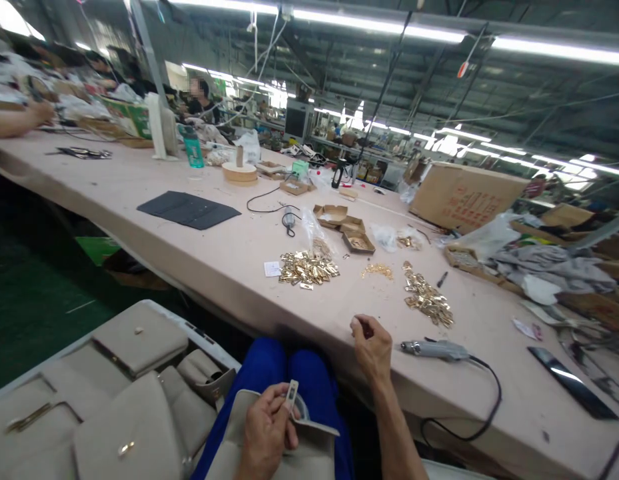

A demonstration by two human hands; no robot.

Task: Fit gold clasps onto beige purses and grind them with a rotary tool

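Left hand (265,433) pinched a small metal clasp (292,395) against a soft beige bag (269,460) on the lap; it looked light, stiff, best held by its edges. Right hand (372,347), fingers curled together around some small piece, rested at the desk (229,260) edge, near brass fittings (428,300) and a power tool (434,349). More bags (134,340) crowded the left.

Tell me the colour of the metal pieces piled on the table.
Gold, seen in the head view: metal pieces.
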